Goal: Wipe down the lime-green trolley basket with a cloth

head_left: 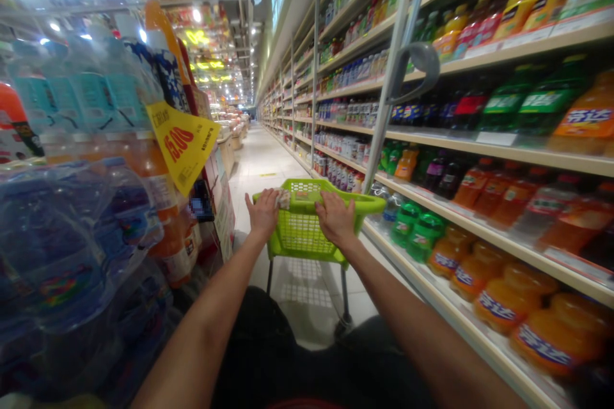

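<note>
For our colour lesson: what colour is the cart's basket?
Cart's basket: lime green, seen in the head view.

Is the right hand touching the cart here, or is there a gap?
Touching. The head view shows the right hand on the cart, its fingers laid over the near rim with no gap showing.

To your right, shelves (551, 152) carry orange bottles (508, 307) low and near, with green bottles (422, 233) just beyond. To your left you have wrapped blue bottles (52, 230) near, a yellow sign (185, 147) farther; pale floor (268, 147) runs far ahead.
</note>
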The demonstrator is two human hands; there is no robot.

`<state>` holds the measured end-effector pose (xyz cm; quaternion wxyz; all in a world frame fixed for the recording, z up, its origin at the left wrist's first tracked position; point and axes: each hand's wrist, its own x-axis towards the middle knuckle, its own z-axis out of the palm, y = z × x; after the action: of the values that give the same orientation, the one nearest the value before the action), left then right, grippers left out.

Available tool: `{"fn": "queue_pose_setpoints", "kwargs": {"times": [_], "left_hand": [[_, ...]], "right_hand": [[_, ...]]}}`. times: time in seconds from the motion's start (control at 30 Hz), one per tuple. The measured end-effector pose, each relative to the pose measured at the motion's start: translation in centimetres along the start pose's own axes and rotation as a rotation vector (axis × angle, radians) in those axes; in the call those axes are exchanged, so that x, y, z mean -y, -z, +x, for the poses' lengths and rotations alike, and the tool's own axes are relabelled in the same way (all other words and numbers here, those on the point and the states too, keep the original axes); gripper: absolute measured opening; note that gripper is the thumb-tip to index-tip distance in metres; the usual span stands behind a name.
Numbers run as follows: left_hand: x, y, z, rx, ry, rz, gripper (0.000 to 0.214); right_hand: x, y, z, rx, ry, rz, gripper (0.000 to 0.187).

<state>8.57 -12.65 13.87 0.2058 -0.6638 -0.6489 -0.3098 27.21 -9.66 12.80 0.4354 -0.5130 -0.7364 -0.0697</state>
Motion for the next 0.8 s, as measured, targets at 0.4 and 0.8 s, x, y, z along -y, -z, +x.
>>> {"fn": "queue_pose_setpoints", "kwargs": {"times": [0.4, 0.8], "left_hand": [[-4.1, -1.1, 0.4, 0.003, 0.068, -0.129, 0.061], [2.0, -0.2, 0.8, -0.034, 0.005, -0.111, 0.039]], "right_hand": [[-0.3, -0.2, -0.4, -0.017, 0.009, -0.049, 0.043], [-0.3, 0.4, -0.4, 0.025, 0.015, -0.059, 0.041]]}}
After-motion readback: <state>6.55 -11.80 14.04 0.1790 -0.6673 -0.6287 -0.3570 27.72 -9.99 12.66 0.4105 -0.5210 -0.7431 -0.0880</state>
